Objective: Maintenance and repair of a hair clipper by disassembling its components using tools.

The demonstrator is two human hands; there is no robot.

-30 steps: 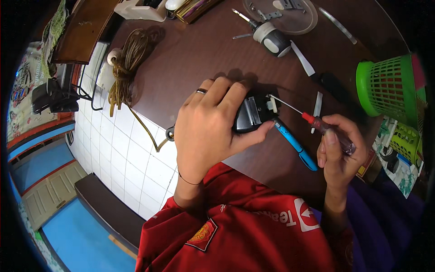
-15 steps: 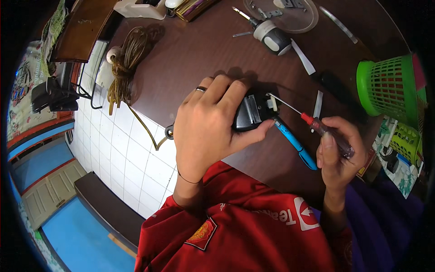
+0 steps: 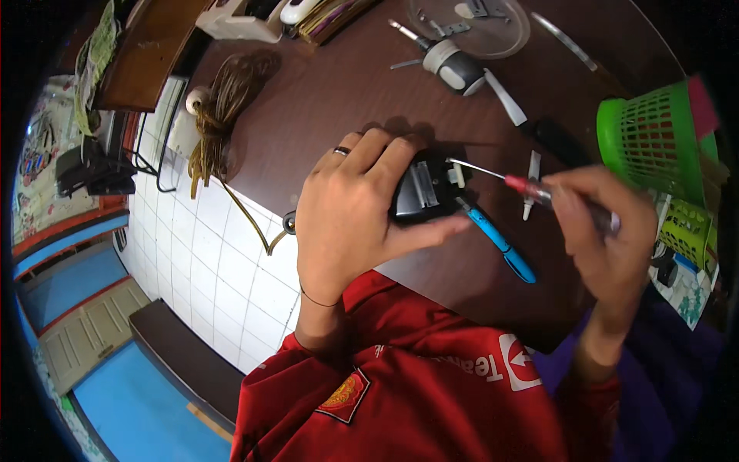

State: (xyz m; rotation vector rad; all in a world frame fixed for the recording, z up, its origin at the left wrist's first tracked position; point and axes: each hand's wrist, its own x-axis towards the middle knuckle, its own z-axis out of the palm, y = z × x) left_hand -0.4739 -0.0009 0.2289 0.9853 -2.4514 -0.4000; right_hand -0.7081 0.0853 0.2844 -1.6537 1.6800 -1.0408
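My left hand [image 3: 350, 208] is wrapped over a black hair clipper [image 3: 416, 192] and presses it on the table, thumb along its near side. The clipper's exposed end faces right and shows a small white plastic piece [image 3: 457, 175]. A thin screwdriver [image 3: 523, 186] with a red and clear handle is closed in my right hand [image 3: 604, 223], which is slightly blurred. Its tip reaches the clipper's end beside the white piece; whether it sits in a screw is too small to tell. A blue pen-shaped tool [image 3: 500, 246] lies just right of my left thumb.
A grey-and-white screwdriver [image 3: 454, 68] lies near a clear round dish [image 3: 504, 42] of small metal parts. A white-bladed knife [image 3: 504, 96], a small white tube [image 3: 532, 185] and a green basket [image 3: 650, 138] are at right. A bundled brown cord [image 3: 219, 115] rests at the left table edge.
My right hand has turned and shifted right and up around the screwdriver handle, its elbow swinging outward. The left hand still holds the clipper; the whole view has shifted slightly.
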